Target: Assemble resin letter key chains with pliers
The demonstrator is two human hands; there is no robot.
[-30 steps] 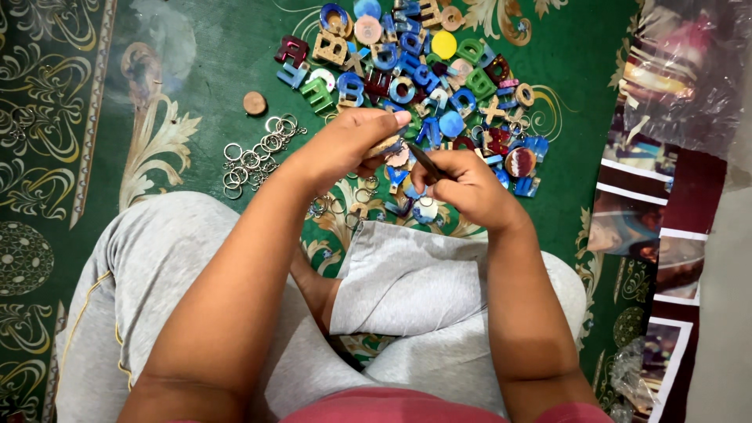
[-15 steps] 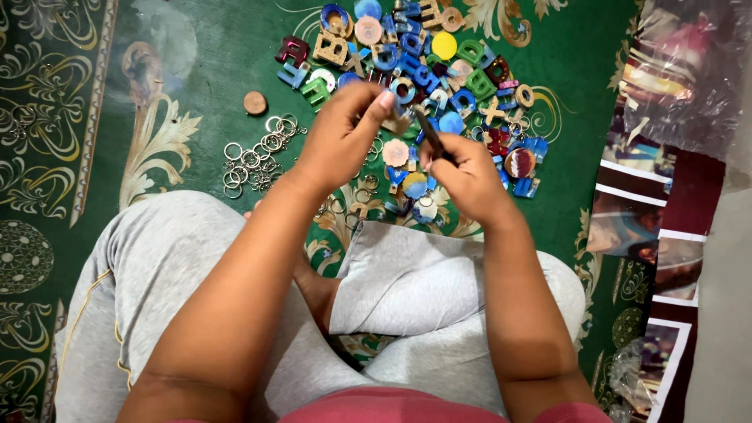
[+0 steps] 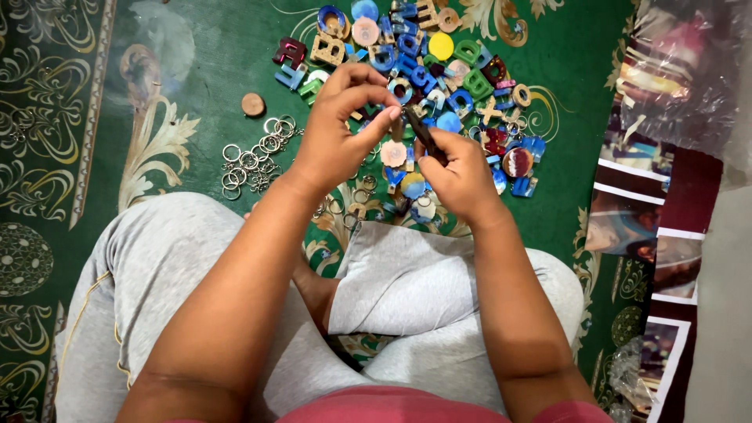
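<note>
On the green patterned carpet (image 3: 196, 70), left to right: a cluster of metal key rings (image 3: 251, 160), then the left hand (image 3: 337, 133), its fingers (image 3: 368, 86) pinched together on a small piece, meeting the right hand (image 3: 458, 176), fingers clamped on dark pliers (image 3: 423, 133), above the heap of coloured resin letters (image 3: 439, 63); printed photos (image 3: 634, 219) lie at the far right.

Floor: dark green carpet (image 3: 188, 55) with cream and gold scroll pattern, evenly lit; right edge: row of glossy photo prints (image 3: 634, 227), clear crinkled plastic wrapping (image 3: 681, 78), pale grey surface (image 3: 724, 313).
</note>
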